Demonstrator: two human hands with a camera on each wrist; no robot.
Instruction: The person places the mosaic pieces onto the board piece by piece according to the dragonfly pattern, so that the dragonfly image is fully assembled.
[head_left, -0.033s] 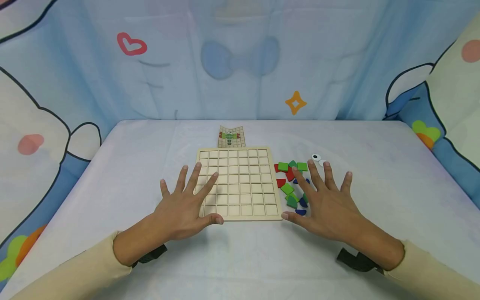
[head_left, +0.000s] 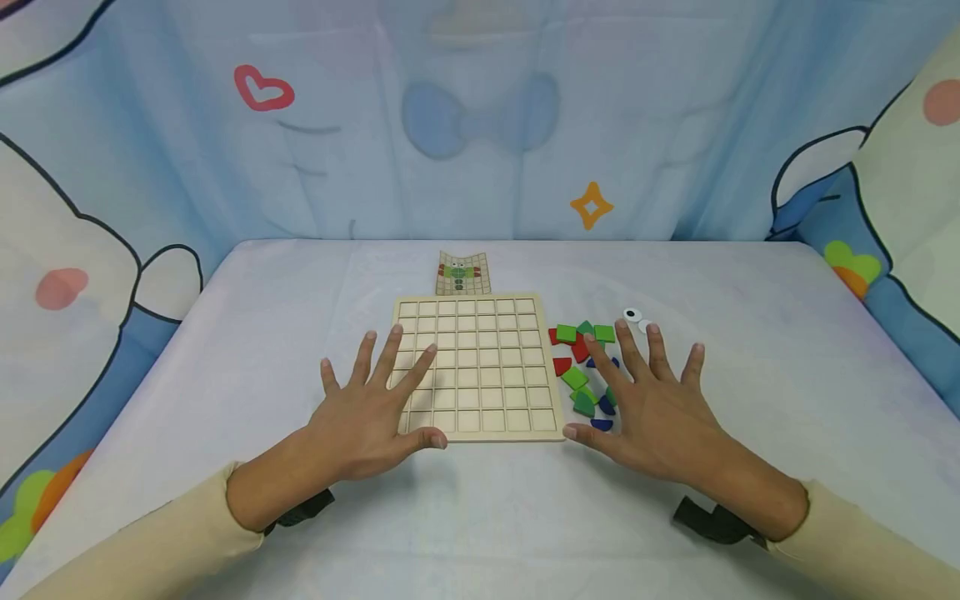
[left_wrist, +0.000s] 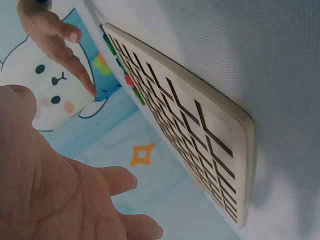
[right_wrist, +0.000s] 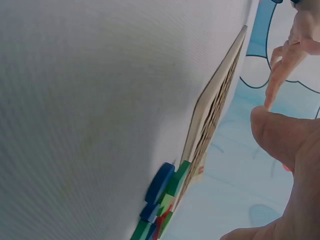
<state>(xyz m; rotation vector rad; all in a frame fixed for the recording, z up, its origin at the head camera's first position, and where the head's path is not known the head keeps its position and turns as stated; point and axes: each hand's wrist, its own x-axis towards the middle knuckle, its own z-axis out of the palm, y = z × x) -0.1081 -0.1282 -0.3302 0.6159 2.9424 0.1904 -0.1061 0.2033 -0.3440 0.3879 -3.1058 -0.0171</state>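
A square wooden grid board [head_left: 480, 435] lies flat on the table. My left hand [head_left: 360, 425] hovers over its near left corner, palm down with the fingers spread, holding nothing. To the board's right is a loose cluster of flat pieces: red ones [head_left: 562, 366], light green squares [head_left: 575, 377], dark green ones [head_left: 583, 405] and blue ones [head_left: 602, 424]. Spread above the right side of that cluster, my right hand [head_left: 663, 425] holds nothing and partly hides the pieces. In the left wrist view, a gap separates the left hand [left_wrist: 65, 190] from the board [left_wrist: 245, 165].
Behind the board, a small pattern card [head_left: 463, 273] shows a green and red figure on a grid. Round white eye pieces [head_left: 632, 314] lie beyond the right fingertips. A white cloth covers the table [head_left: 787, 333]; a printed blue curtain [head_left: 480, 192] hangs at the back.
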